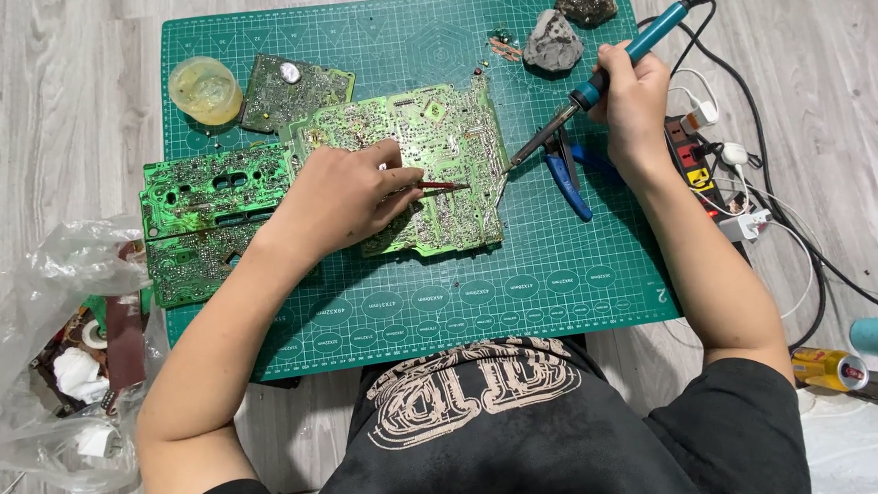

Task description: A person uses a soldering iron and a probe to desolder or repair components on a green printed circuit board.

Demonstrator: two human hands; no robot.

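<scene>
- plastic bag (56,297): clear, crumpled, on the floor well left of the left-hand fingers, past the mat edge; brown and white scraps inside
- can (829,368): yellow with a red end, lying on its side on the floor, well below and right of the right-hand fingers
- power strip label (698,176): small yellow patch with red, just right of the right wrist
- no screens or signs

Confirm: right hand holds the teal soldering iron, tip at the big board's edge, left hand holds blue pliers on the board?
Not quite. In the head view the left hand holds a thin red tool on the board; the blue pliers lie on the mat. Right hand and iron as stated.
</scene>
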